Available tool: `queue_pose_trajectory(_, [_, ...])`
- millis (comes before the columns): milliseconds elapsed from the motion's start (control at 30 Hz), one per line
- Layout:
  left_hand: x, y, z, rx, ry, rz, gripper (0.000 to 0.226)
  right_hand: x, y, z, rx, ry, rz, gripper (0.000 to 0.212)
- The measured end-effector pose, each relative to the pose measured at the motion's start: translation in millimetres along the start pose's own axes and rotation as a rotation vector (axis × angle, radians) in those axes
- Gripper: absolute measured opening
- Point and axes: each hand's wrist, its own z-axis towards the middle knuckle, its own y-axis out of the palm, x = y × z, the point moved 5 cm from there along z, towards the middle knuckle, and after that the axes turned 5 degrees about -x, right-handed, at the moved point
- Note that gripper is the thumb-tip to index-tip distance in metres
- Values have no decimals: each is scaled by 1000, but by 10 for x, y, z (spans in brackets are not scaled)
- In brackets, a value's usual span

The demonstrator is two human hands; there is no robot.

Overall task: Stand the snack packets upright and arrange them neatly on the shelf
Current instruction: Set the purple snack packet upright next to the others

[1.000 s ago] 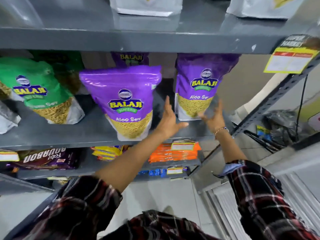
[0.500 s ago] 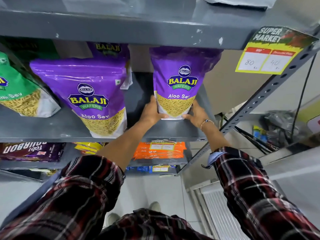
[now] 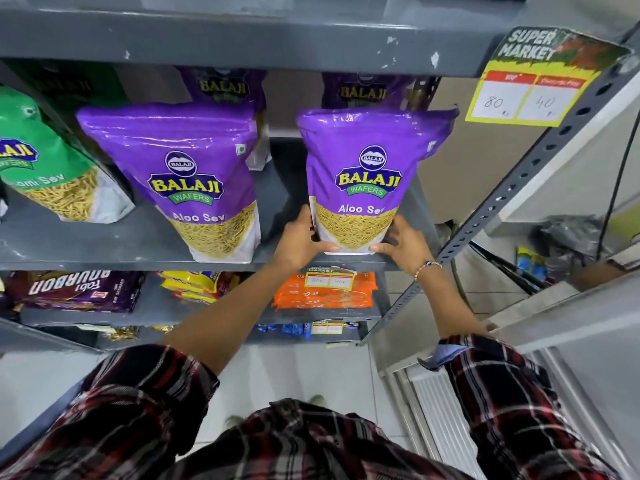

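A purple Aloo Sev packet stands upright at the front right of the grey shelf. My left hand grips its lower left corner and my right hand grips its lower right corner. A second purple Aloo Sev packet stands upright to its left, near the shelf's front edge. Two more purple packets stand behind in shadow, mostly hidden. A green sev packet leans at the far left.
The shelf above hangs low over the packets. A yellow price tag hangs from the perforated upright at right. Lower shelves hold a Bourbon biscuit pack, yellow packs and orange packs.
Both hands closed on the right purple packet's base and drew it forward toward the shelf's front edge. A packet behind it has come into sight.
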Motion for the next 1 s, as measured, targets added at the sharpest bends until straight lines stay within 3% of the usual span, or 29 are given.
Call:
queue_pose_trajectory(733, [41,100,-219,-20,18,3,74,82,44,-185,-7,-16,15,73])
queue_pose_trajectory(800, [37,72,-287,12,30,-29,81,106,49,-249,82,-31,82,74])
queue_pose_trajectory(867, [16,14,-449,89,51,-70,75,123,83,-412,359,-26,167,58])
queue_pose_trajectory(933, [-28,-59,-670,160,60,-43,49,91,275,-615,607,-52,250,37])
queue_pose_trajectory(1000, [-111,-159,-892,201,64,19,23,-30,678,-694,575,-99,274,30])
